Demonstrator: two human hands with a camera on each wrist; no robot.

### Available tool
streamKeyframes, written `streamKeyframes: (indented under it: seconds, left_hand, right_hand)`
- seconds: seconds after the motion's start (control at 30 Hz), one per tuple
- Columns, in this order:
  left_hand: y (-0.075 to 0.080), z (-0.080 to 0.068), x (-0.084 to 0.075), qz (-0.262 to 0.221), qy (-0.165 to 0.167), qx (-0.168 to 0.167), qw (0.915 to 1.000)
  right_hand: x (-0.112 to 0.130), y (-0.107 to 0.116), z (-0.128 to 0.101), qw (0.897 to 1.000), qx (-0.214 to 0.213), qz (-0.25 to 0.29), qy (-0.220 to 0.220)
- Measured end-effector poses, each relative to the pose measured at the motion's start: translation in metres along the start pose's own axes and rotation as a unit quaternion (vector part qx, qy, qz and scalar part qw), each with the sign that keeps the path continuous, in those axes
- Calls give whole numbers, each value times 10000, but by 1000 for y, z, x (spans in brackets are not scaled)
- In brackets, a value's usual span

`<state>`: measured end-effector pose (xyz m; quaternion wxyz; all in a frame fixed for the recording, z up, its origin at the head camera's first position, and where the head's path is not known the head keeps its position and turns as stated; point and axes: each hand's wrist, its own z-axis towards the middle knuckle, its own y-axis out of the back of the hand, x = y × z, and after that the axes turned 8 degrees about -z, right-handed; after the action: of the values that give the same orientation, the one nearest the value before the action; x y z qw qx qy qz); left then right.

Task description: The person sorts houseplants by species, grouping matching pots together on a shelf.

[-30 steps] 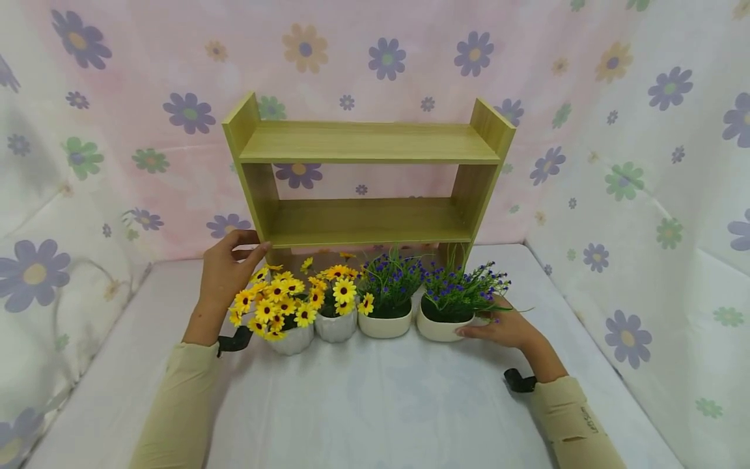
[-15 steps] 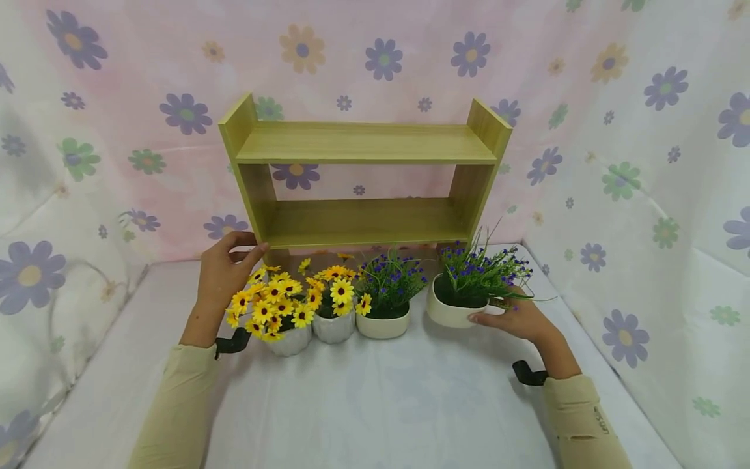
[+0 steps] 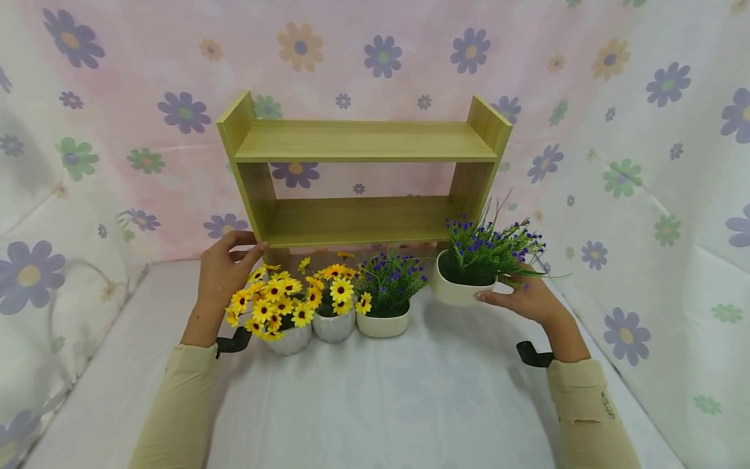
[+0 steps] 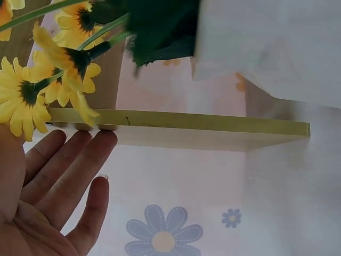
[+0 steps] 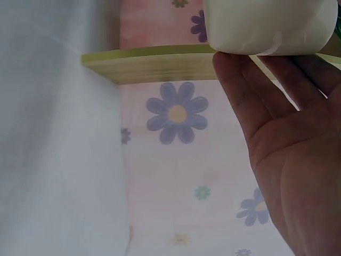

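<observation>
My right hand point(image 3: 521, 296) grips a cream pot of purple flowers point(image 3: 463, 290), thumb on its front and fingers behind. The pot is tilted in the air, before the right end of the wooden shelf point(image 3: 369, 142). In the right wrist view its white base point(image 5: 272, 32) shows above my fingertips point(image 5: 226, 61). My left hand point(image 3: 225, 270) touches the shelf's left side panel; in the left wrist view straight fingers point(image 4: 80, 176) meet the panel's outer face point(image 4: 186, 136). Close to that hand is a white pot point(image 3: 291, 340) with yellow daisies point(image 3: 272, 306).
To the right of the daisies stand a second white pot of yellow flowers point(image 3: 334, 327) and another cream pot of purple flowers point(image 3: 383, 326), in a row before the shelf. White cloth point(image 3: 375, 404) covers the table. Flower-printed curtains point(image 3: 627, 260) enclose the back and sides.
My right hand has lifted the rightmost cream pot of purple flowers off the table and moved it up and to the right. My left hand stays at the shelf's side.
</observation>
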<state>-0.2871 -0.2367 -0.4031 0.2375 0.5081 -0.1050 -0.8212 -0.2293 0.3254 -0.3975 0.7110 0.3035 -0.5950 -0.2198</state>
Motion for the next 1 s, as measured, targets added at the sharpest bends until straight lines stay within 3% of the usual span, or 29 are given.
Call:
streamKeyframes:
  seconds: [0.37,0.53,0.73,1.0]
  left_hand:
    - [2,2,-2,58,-23,5,10000]
    - [1,1,-2,92,-7,-17,10000]
    - [0,0,-1,113,29,-26,9999]
    - [0,-1,-2,80,90,-43,9999]
  right_hand:
    - [35,34,16,9994,-20,-66,346]
    - [49,47,26,9970,1,-37,779]
    - [73,64,33,9973,114,-57,720]
    - [101,84,45,9943,1,-12,1066]
